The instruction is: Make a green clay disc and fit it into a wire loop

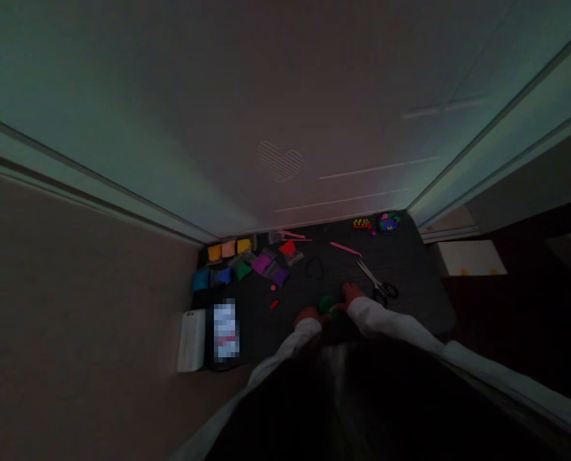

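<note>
The picture is very dark and the hands look small. My left hand [307, 315] and my right hand [351, 292] meet over a small green lump [327, 303] low on a dark table [410, 262]. Both hands seem to press or hold the green lump between them, but the fingers are too small and dim to make out. White sleeves cover both arms. Scissors [379, 285] lie just right of my right hand.
Small bags of coloured material [247, 262] lie at the table's back left. A pink stick [345, 248] and a colourful round piece [388, 223] sit near the back right. A phone [226, 330] and a white case [192, 339] lie at the left. A wall rises behind.
</note>
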`<state>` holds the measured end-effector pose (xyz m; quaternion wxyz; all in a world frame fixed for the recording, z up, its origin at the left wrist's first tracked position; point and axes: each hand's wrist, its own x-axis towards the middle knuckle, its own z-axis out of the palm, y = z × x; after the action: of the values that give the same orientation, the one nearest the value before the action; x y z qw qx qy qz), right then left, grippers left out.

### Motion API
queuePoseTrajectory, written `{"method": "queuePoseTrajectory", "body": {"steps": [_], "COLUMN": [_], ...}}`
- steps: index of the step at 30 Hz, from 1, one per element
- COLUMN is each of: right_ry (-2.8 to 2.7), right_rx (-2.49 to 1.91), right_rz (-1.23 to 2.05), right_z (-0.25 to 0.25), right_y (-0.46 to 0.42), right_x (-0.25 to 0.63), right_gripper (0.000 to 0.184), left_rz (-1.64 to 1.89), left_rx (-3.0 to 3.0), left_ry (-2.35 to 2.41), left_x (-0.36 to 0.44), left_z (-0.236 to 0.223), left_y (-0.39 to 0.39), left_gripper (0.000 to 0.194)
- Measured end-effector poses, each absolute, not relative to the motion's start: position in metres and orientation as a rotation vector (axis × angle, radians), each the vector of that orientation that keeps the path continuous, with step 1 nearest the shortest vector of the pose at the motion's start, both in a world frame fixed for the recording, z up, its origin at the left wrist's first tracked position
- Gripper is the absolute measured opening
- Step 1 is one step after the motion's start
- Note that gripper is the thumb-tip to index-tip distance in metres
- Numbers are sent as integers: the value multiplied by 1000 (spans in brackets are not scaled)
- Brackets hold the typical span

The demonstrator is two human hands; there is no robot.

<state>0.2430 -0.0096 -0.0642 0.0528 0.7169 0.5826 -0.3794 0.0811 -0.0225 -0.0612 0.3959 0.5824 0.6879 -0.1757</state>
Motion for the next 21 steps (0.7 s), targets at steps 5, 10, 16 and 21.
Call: {"method": "queuePoseTrajectory", "body": {"steps": [5, 10, 16, 21], "right_ry": [1869, 1850, 1800, 1743], "right_rx": [2257, 2354, 2343, 2339], "right_rz": [-1231, -1342, -1595, -1592], "right_z": [-65, -72, -78, -77], "right_y": [-24, -36, -63, -54], "right_x": [250, 250, 243, 238], "right_gripper": [46, 25, 12, 16], "left_rz": [-367, -257, -121, -94], "left_rx": [1589, 1643, 1567, 1459], "left_ry": [1783, 1814, 1771, 1788], "left_x": [81, 81, 76, 74], "left_z": [-56, -54, -60, -62], "left_y": [-41, -58, -65, -56], "left_gripper": [35, 35, 25, 22]}}
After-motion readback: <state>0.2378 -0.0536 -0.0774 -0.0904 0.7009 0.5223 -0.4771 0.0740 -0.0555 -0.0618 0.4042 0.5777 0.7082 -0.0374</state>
